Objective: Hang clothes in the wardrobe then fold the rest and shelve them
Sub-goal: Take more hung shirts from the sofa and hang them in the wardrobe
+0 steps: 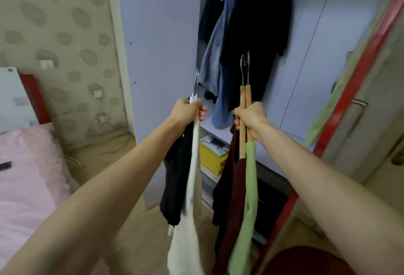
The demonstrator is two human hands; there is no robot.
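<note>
Before the open wardrobe (306, 56) | left hand (188, 111) gripping white hangers (195, 91) with black top (177, 176) and white top (188, 220) | right hand (251, 119) gripping two wooden hangers (245, 97) with maroon top (231, 198) and green top (249, 209)

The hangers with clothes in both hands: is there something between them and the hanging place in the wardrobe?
No solid obstacle shows. The wardrobe door is open. Left hand and right hand hold the hangers below the dark coat and denim garment already hanging there. The rail is out of view.
</note>
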